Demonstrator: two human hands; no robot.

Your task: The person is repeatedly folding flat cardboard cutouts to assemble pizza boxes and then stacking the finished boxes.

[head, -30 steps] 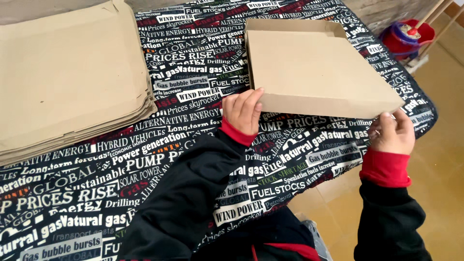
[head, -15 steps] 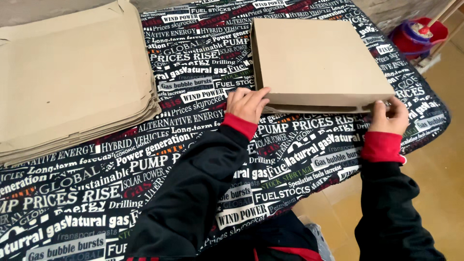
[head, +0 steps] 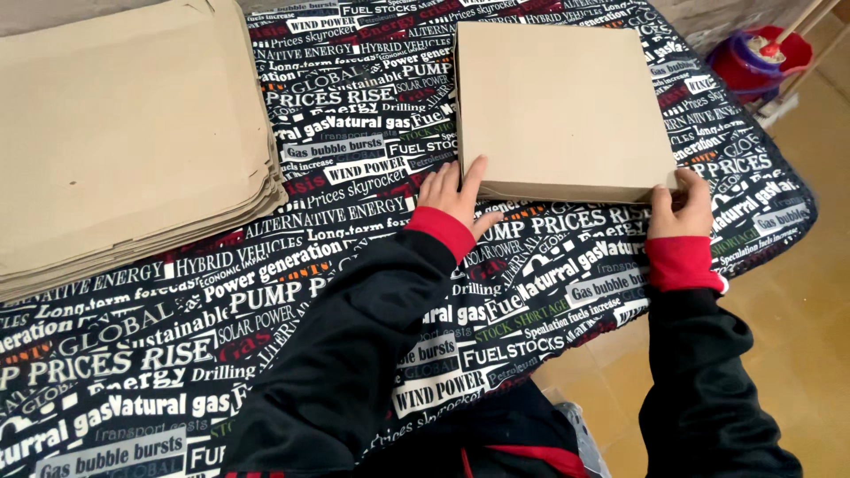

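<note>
A flat square cardboard box (head: 562, 106) lies closed on the table, on a black cloth (head: 354, 230) printed with white, orange and green lettering. My left hand (head: 456, 195) presses its fingers against the box's near left corner. My right hand (head: 680, 205) pinches the near right corner of the box. Both arms wear black sleeves with red cuffs.
A thick stack of flat cardboard sheets (head: 124, 133) covers the table's left part. Beyond the table's right edge, a red and blue mop bucket (head: 757, 57) stands on the tan tiled floor (head: 815, 292).
The box's lid has come down from a raised tilt to lie flat and closed. Both hands stayed at its near corners.
</note>
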